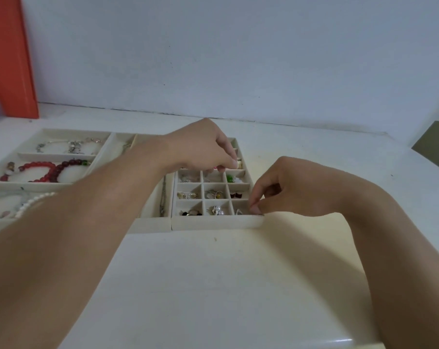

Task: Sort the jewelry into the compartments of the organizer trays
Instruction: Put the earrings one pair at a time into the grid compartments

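Note:
A cream grid tray (pixel 213 222) holds earrings and small pieces in its little compartments. My left hand (pixel 203 147) reaches over its far rows, fingers curled down, and pinches a small pale earring (pixel 239 164) at the right column. My right hand (pixel 284 187) hangs over the tray's near right corner. Its thumb and fingertips pinch together inside the near right compartment, next to a small silver piece (pixel 238 211); what they pinch is too small to make out. My left forearm hides part of the middle tray.
At the left, a larger tray (pixel 62 183) holds a red bead bracelet (pixel 44 170), a silver charm bracelet (pixel 69 146) and a pearl bracelet (pixel 34 202). A narrow slot holds a chain (pixel 163 197). An orange box (pixel 9 59) stands at the far left by the wall.

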